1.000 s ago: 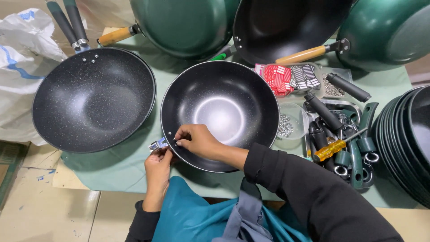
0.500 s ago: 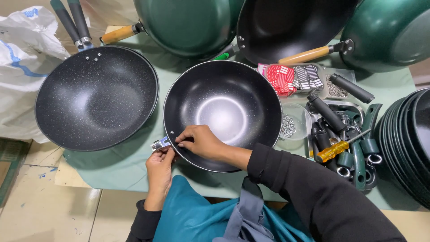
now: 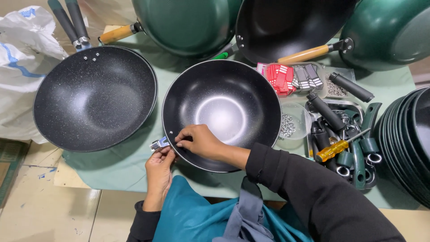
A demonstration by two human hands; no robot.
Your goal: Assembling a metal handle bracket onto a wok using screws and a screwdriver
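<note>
Black wok (image 3: 224, 112) – smooth glossy coating; bracket (image 3: 159, 144) – shiny metal; neighbouring pan (image 3: 94, 96) – speckled matt.

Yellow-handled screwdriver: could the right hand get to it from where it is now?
Probably yes. The right hand rests inside the black wok, and the yellow-handled screwdriver lies uncovered on top of the handle tray.

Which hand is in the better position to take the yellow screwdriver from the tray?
Probably the right hand. It rests inside the black wok, on the same side as the yellow screwdriver in the metal tray. The left hand holds the metal bracket at the wok's rim.
</note>
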